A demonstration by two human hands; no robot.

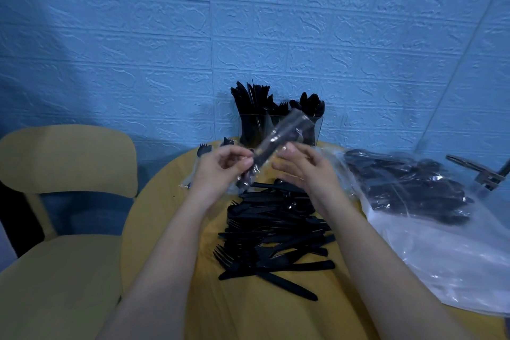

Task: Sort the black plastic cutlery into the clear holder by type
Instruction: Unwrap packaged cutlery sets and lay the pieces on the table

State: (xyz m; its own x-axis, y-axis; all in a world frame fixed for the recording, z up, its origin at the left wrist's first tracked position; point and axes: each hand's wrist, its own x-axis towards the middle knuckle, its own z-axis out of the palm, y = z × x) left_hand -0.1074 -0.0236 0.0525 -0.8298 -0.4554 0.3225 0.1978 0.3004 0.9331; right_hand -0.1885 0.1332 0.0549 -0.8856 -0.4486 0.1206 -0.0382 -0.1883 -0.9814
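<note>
Landmark: clear holder [278, 127], upright at the far edge of the round yellow table [165, 201], against the blue wall [248, 22].
Holder contents: black knives in the left part, forks in the middle, spoons at the right, all standing with handles down; the dividing walls hard to make out.
Wrapped packet [276, 143]: clear sleeve with black cutlery inside, held in the air just in front of the holder, tilted, upper end toward the holder, lower end toward the left.
Left hand [218, 171]: in front of the holder and to its left, thumb and fingers curled, pinching the lower end of the packet.
Right hand [303, 168]: in front of the holder, slightly to its right, fingers bent and loosely together, tips at the middle of the packet; firm grip or mere touch, cannot tell.
Loose cutlery [273, 232]: heap of black knives and forks flat on the table, nearer than the holder, under and between the two forearms.
Stray forks [205, 149]: on the table just left of the holder, partly hidden by the left hand.
Plastic bag [419, 201]: clear, crumpled, well right of the holder, with more black cutlery inside.
Metal object [480, 171]: right of the holder beyond the bag, kind unclear.
Chair [69, 163]: yellow, left of the holder, beside the table.
</note>
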